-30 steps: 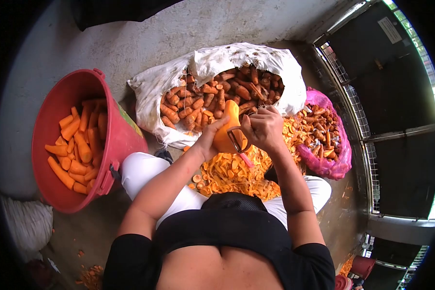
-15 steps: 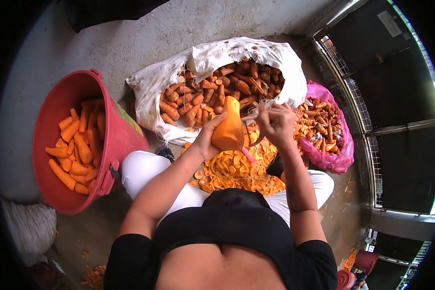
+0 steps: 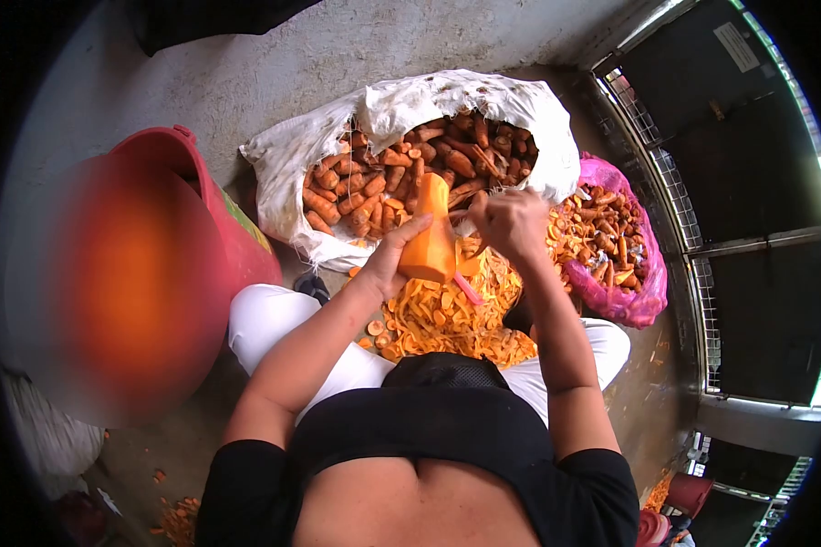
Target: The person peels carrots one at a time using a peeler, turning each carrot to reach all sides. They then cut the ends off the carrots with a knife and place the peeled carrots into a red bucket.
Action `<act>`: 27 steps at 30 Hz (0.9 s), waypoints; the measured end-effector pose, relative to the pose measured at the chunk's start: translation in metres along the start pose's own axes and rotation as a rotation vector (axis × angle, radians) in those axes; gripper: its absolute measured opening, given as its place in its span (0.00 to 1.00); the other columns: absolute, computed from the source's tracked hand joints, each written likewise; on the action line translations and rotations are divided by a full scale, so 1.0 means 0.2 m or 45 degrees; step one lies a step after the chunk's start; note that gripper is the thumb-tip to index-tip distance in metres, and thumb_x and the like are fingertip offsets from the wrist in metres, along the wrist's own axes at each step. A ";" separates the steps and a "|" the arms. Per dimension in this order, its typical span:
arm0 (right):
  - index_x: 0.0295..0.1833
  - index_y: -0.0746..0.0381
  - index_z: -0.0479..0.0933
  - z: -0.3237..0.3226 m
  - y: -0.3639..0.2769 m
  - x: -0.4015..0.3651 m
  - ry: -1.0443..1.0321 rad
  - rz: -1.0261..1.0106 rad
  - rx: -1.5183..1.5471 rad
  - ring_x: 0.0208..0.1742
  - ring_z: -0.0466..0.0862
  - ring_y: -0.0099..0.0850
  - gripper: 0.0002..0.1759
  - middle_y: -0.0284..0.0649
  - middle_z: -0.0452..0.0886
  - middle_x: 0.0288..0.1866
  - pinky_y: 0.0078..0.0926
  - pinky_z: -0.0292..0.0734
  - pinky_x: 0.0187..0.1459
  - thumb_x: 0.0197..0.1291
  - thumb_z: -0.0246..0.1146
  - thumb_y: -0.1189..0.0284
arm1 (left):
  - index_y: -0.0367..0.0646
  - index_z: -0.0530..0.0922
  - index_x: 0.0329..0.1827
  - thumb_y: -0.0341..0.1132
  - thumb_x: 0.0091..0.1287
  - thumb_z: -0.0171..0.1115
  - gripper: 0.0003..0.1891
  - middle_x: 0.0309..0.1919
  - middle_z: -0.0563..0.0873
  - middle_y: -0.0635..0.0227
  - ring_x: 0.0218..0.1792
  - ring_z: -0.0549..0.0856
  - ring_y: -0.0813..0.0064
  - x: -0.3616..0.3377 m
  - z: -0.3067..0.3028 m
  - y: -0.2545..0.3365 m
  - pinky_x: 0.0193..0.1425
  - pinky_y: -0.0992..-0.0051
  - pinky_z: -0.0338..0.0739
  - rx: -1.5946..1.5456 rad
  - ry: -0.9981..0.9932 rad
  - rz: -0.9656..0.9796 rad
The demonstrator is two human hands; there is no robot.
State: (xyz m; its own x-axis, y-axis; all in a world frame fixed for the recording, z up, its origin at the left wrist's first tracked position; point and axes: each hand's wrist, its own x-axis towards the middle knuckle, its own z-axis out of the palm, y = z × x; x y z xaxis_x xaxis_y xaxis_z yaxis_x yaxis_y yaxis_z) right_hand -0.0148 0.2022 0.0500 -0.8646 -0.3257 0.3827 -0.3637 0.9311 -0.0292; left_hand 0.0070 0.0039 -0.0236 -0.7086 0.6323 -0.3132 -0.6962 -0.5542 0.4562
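A thick peeled carrot (image 3: 431,239), bright orange with a narrow top and a wide flat lower end, is in my left hand (image 3: 392,260). The left fingers wrap round its side. Just to its right, my right hand (image 3: 513,223) is closed, knuckles up; whatever it grips is hidden behind the fingers. Below both hands lies a heap of orange peelings (image 3: 447,324) with round cut ends among them. A pink strip (image 3: 468,290) shows at the heap's upper part, beneath the carrot.
Ahead, a white sack (image 3: 283,187) lies open, full of unpeeled carrots (image 3: 365,196). A pink bag (image 3: 643,296) of scraps stands at the right. On the left is a red bucket (image 3: 237,242), its inside blurred to orange. Dark gate panels (image 3: 748,164) line the right side.
My left hand and the carrot have shifted slightly left. My right hand has moved a little up and left, and the curved thing below it no longer shows. The bucket's contents are now blurred.
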 end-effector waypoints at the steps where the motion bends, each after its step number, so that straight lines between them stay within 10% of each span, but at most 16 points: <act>1: 0.11 0.56 0.76 0.05 0.12 -0.01 -0.005 0.198 -0.040 0.14 0.73 0.27 0.24 0.30 0.71 0.07 0.28 0.71 0.28 0.61 0.59 0.64 | 0.43 0.71 0.61 0.49 0.68 0.60 0.25 0.48 0.83 0.66 0.47 0.85 0.74 -0.01 0.01 0.01 0.52 0.71 0.81 0.025 0.004 0.005; 8: 0.16 0.55 0.83 -0.01 0.26 -0.12 0.040 0.722 0.237 0.14 0.74 0.23 0.27 0.31 0.76 0.10 0.33 0.75 0.29 0.63 0.55 0.53 | 0.47 0.73 0.59 0.51 0.67 0.61 0.24 0.48 0.83 0.68 0.48 0.84 0.75 -0.04 0.05 0.01 0.54 0.72 0.81 -0.223 -0.027 0.042; 16: 0.12 0.59 0.75 -0.11 -0.15 -0.06 0.264 0.051 0.359 0.17 0.73 0.32 0.22 0.36 0.72 0.10 0.33 0.66 0.28 0.59 0.61 0.66 | 0.44 0.71 0.62 0.51 0.66 0.61 0.27 0.50 0.83 0.64 0.50 0.84 0.71 -0.03 0.07 0.00 0.56 0.67 0.79 -0.243 -0.048 -0.028; 27: 0.14 0.57 0.80 0.07 0.26 -0.09 0.123 0.413 -0.166 0.12 0.74 0.29 0.25 0.35 0.74 0.09 0.33 0.75 0.36 0.61 0.57 0.57 | 0.38 0.67 0.65 0.49 0.71 0.55 0.27 0.52 0.82 0.57 0.51 0.84 0.67 -0.09 0.01 0.01 0.56 0.63 0.81 -0.194 -0.359 -0.048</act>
State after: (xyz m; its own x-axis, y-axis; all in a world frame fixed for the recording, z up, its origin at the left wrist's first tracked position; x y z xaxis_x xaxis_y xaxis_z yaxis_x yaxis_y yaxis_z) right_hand -0.0231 0.2549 0.0296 -0.8886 0.0015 0.4587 -0.0231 0.9986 -0.0480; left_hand 0.0185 -0.0069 -0.0164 -0.6373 0.7670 -0.0749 -0.7455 -0.5890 0.3121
